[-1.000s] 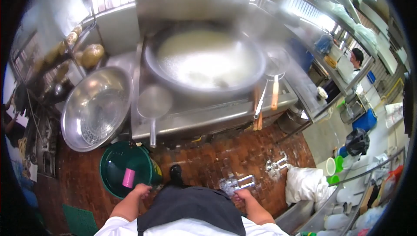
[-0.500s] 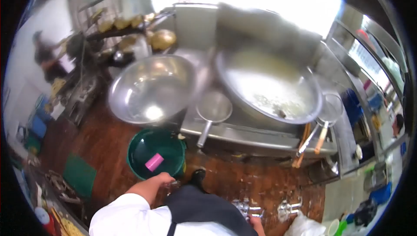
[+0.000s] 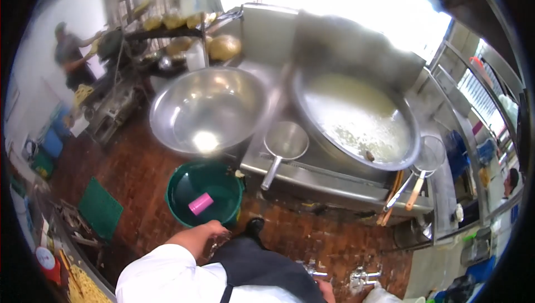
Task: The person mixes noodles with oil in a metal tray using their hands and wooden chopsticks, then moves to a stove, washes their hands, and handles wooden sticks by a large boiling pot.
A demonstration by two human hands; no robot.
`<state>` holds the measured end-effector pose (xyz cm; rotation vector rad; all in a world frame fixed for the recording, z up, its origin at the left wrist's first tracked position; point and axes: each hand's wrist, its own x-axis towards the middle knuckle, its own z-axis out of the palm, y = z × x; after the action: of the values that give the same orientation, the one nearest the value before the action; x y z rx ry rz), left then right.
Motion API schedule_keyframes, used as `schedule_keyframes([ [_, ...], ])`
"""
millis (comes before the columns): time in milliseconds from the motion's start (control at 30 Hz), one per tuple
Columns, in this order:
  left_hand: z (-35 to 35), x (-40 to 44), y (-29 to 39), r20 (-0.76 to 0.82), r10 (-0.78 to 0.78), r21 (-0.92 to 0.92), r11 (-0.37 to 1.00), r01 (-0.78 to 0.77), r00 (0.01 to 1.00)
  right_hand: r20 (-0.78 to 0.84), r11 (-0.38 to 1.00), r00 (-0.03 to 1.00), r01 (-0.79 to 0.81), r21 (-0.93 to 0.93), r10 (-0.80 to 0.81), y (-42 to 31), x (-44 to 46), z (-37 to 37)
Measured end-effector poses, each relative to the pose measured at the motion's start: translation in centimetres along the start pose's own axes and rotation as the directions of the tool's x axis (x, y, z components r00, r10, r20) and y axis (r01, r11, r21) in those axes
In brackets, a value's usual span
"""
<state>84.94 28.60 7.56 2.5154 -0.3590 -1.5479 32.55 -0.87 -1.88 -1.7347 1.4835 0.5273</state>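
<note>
My left hand [image 3: 215, 229] hangs just below the near rim of a round dark green tub [image 3: 225, 208]. Its fingers look curled together; what they hold, if anything, is hidden. A pink plastic cup [image 3: 200, 204] lies on its side in the tub. At the bottom edge, beside my dark apron [image 3: 273, 267], only a bit of my right hand [image 3: 325, 289] shows and its fingers are hidden. Ahead of me a strainer [image 3: 286, 140] with a metal handle rests on the steel stove ledge.
A wide steel bowl [image 3: 167, 124] stands behind the tub. To its right, a huge wok [image 3: 409, 155] contains steaming liquid. A wire skimmer [image 3: 429, 154] leans at the wok's right. Someone [image 3: 69, 52] works at the far left. A green mat [image 3: 100, 208] lies on the wet floor.
My view has shifted slightly, and the stove, bowl and wok appear further right and sharper. My left hand stays by the tub; my right hand shows a little less.
</note>
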Motion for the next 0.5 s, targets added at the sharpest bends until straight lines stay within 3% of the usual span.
schedule_keyframes([
  [67,-0.3,0.1,-0.3,0.063,0.05,0.034,0.998,-0.052,0.997,0.011,0.996,0.997,-0.081,-0.024,0.081,1.4,2.0,0.9],
  [100,-0.1,0.6,-0.6,0.072,0.055,0.048,0.997,-0.058,0.996,0.056,0.984,0.989,-0.142,0.104,0.137,-6.1,-7.1,-2.8],
  [200,0.4,1.7,-1.3,0.071,0.014,0.056,0.998,-0.018,0.997,0.026,0.939,0.977,-0.208,0.274,0.209,-2.7,-2.9,0.3],
  [233,0.4,1.4,-1.3,0.09,0.006,0.045,0.999,-0.01,0.996,0.005,0.979,0.985,-0.17,0.115,0.171,-4.8,-5.3,-1.5],
  [267,0.2,1.5,-1.3,0.109,-0.001,0.033,0.999,-0.002,0.994,-0.03,0.991,0.993,-0.115,0.074,0.117,-3.6,-3.6,-0.3],
  [333,0.6,2.5,-2.0,0.124,0.015,0.011,1.0,-0.017,0.992,0.062,0.979,0.982,-0.183,0.088,0.178,-2.9,-2.9,-0.1],
  [400,0.3,0.9,-1.4,0.086,-0.039,0.003,0.999,0.039,0.996,-0.048,0.957,0.988,-0.128,0.259,0.145,0.4,0.1,2.9],
  [433,0.5,1.5,-1.8,0.084,-0.027,-0.011,1.0,0.028,0.996,-0.022,0.936,0.978,-0.193,0.296,0.209,-0.1,-0.6,2.7],
  [500,0.4,1.8,-1.9,0.09,-0.03,-0.024,0.999,0.033,0.995,-0.002,0.953,0.982,-0.18,0.242,0.186,-1.6,-2.3,1.2],
])
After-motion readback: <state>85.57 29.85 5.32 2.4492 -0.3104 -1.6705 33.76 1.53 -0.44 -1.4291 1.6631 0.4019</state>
